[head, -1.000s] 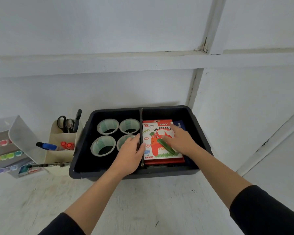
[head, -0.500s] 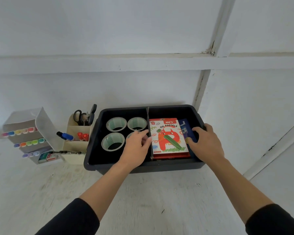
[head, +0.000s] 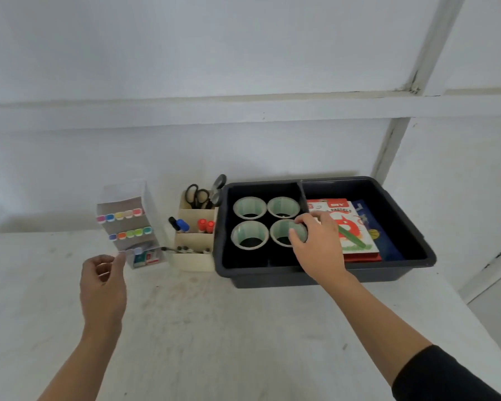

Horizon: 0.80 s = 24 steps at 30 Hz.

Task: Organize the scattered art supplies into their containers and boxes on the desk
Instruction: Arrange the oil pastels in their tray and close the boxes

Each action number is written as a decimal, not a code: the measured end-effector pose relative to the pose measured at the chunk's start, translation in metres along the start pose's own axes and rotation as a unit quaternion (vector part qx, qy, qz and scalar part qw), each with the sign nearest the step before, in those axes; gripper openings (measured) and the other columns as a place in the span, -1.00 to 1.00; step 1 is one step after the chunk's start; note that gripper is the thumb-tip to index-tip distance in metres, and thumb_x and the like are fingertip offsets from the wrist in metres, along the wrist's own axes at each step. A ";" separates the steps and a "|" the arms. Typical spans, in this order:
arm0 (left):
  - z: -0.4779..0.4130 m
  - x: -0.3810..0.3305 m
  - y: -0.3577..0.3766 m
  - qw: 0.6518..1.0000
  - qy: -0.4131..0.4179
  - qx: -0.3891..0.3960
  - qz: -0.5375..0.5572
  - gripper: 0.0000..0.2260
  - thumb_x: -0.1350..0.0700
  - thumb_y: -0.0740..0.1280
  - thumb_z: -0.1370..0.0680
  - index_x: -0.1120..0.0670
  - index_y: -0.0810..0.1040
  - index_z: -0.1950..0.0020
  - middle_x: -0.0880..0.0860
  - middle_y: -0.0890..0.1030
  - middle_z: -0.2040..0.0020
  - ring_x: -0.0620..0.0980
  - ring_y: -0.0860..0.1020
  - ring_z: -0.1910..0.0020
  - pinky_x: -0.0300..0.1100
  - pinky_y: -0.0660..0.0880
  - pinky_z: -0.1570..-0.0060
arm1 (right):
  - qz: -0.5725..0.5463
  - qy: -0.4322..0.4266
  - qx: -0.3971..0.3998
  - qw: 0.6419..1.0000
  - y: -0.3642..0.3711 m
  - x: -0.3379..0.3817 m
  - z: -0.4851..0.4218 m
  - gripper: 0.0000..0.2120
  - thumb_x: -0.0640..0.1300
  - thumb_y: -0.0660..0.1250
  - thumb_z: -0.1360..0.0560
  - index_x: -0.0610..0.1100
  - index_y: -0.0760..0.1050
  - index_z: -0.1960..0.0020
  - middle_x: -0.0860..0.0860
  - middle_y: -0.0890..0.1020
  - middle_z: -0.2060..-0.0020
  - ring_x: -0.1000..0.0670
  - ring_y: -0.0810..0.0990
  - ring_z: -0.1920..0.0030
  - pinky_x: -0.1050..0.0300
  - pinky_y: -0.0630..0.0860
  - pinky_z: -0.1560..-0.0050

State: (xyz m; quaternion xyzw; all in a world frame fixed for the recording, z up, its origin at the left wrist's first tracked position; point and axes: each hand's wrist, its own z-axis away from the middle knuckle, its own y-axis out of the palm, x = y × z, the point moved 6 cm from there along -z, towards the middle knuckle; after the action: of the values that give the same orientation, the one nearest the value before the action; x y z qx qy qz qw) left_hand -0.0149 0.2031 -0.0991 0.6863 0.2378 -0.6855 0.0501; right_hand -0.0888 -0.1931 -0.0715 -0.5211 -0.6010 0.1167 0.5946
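The marker case (head: 128, 224) stands open and upright at the left of the worktop (head: 214, 328), its coloured caps in tiers. Just in front of it hovers the left hand (head: 103, 287), fingers loosely curled with nothing in them. A careless sweep from there could tip the light case over and spill the markers.

Beside the case, the cream organizer (head: 191, 259) holds scissors (head: 198, 195) and pens, with small dark items lined along its front tier. It sits right against the bin (head: 272, 277), so shoving the bin left would knock it and shake those loose.

Inside the bin's left compartment sit four tape rolls (head: 249, 208), hole up. The right hand (head: 315, 244) reaches over the front wall and seems to pinch the right rim of the near right tape roll (head: 276, 233), thumb on the rim and fingers curled over next to the divider (head: 301, 195). The grip takes only one side, so the roll may tilt or slip if lifted, bumping its neighbours out of line. The divider looks thin and could be nudged or pulled loose by the knuckles.

The pastel box (head: 352, 227) lies flat in the right compartment, partly under the hand; a dragging wrist could skew it.
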 end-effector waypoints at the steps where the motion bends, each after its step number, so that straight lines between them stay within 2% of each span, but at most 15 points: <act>1: -0.012 0.011 -0.004 1.000 -0.029 0.005 -0.002 -0.63 -0.13 0.33 -0.61 0.04 0.42 -0.30 0.08 0.54 -0.18 0.12 0.52 -0.15 0.04 0.48 -0.09 | 0.007 -0.005 -0.015 1.000 0.005 0.013 0.005 -0.78 0.01 0.32 -0.58 -0.03 0.54 -0.18 -0.03 0.47 -0.24 -0.06 0.43 -0.25 -0.06 0.47 -0.25; 4: -0.041 0.023 -0.004 0.996 -0.037 0.080 -0.020 -0.36 -0.31 0.29 -0.52 -0.13 0.23 -0.54 0.02 0.35 -0.51 0.08 0.38 -0.43 0.13 0.39 -0.36 | -0.011 -0.046 -0.020 0.999 0.033 0.055 0.016 -0.79 0.03 0.32 -0.58 -0.03 0.54 -0.16 0.01 0.52 -0.19 -0.01 0.41 -0.25 -0.15 0.40 -0.34; 6: -0.052 0.021 0.006 0.988 -0.021 0.152 0.005 -0.34 -0.35 0.20 -0.52 -0.25 0.12 -0.59 -0.07 0.23 -0.59 0.02 0.27 -0.53 0.18 0.28 -0.46 | -0.047 -0.060 0.003 0.997 0.054 0.081 0.022 -0.77 0.06 0.30 -0.59 -0.03 0.54 -0.16 0.05 0.55 -0.14 0.04 0.46 -0.14 -0.07 0.49 -0.22; 8: -0.053 0.013 0.017 0.976 0.005 0.219 0.021 -0.44 -0.33 0.09 -0.59 -0.32 0.08 -0.58 -0.14 0.28 -0.56 -0.04 0.30 -0.48 0.18 0.26 -0.45 | -0.058 -0.039 0.053 0.996 0.073 0.098 0.025 -0.69 0.14 0.25 -0.61 -0.01 0.51 -0.24 0.08 0.57 -0.15 0.04 0.54 -0.11 0.01 0.55 -0.09; 10: -0.053 0.011 0.022 0.964 0.023 0.265 0.018 -0.52 -0.29 0.00 -0.63 -0.35 0.06 -0.57 -0.18 0.35 -0.48 -0.08 0.34 -0.38 0.16 0.30 -0.40 | 0.010 -0.029 0.083 0.996 0.087 0.108 0.029 -0.62 0.20 0.18 -0.62 0.01 0.49 -0.31 0.09 0.58 -0.15 0.02 0.57 -0.11 0.02 0.56 -0.05; 12: -0.051 0.013 0.023 0.958 0.025 0.285 0.019 -0.54 -0.28 -0.05 -0.65 -0.35 0.05 -0.57 -0.20 0.37 -0.44 -0.08 0.37 -0.35 0.07 0.35 -0.32 | 0.091 -0.042 0.088 0.991 0.091 0.112 0.033 -0.60 0.23 0.14 -0.62 0.04 0.49 -0.32 0.08 0.63 -0.08 0.00 0.61 -0.03 0.05 0.57 0.05; 14: -0.052 0.016 0.022 0.955 0.028 0.293 0.023 -0.54 -0.27 -0.07 -0.66 -0.34 0.05 -0.58 -0.19 0.39 -0.44 -0.06 0.41 -0.36 -0.01 0.38 -0.26 | 0.113 -0.050 0.091 0.988 0.091 0.113 0.035 -0.60 0.23 0.13 -0.63 0.06 0.50 -0.33 0.06 0.67 -0.03 -0.01 0.62 0.02 0.05 0.59 0.10; 19: -0.059 0.018 0.025 0.944 0.031 0.327 0.022 -0.54 -0.30 -0.06 -0.63 -0.40 0.04 -0.54 -0.20 0.35 -0.46 0.02 0.36 -0.47 0.21 0.32 -0.45 | 0.103 -0.067 0.114 0.986 0.090 0.110 0.039 -0.57 0.23 0.12 -0.63 0.09 0.47 -0.40 0.05 0.69 -0.06 0.00 0.64 -0.01 0.04 0.61 0.05; 22: -0.054 0.016 0.034 0.933 0.040 0.357 0.011 -0.58 -0.30 -0.06 -0.63 -0.47 -0.02 -0.50 -0.25 0.30 -0.47 0.00 0.30 -0.51 0.23 0.27 -0.48 | 0.105 -0.081 0.125 0.983 0.091 0.108 0.039 -0.56 0.23 0.11 -0.64 0.08 0.46 -0.42 0.04 0.70 -0.02 0.02 0.66 0.05 0.05 0.61 0.08; 24: -0.054 0.016 0.039 0.933 0.044 0.357 0.001 -0.57 -0.34 -0.07 -0.62 -0.48 -0.03 -0.50 -0.21 0.28 -0.52 0.05 0.30 -0.53 0.26 0.26 -0.48 | 0.106 -0.087 0.126 0.982 0.090 0.108 0.038 -0.56 0.21 0.11 -0.64 0.07 0.46 -0.43 0.04 0.70 -0.02 0.01 0.65 0.05 0.04 0.60 0.08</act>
State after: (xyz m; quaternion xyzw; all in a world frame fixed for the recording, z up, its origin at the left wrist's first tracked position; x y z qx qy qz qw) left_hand 0.0492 0.1944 -0.1218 0.6884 -0.0213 -0.6946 -0.2078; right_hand -0.0496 -0.0530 -0.0858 -0.4906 -0.5723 0.2992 0.5851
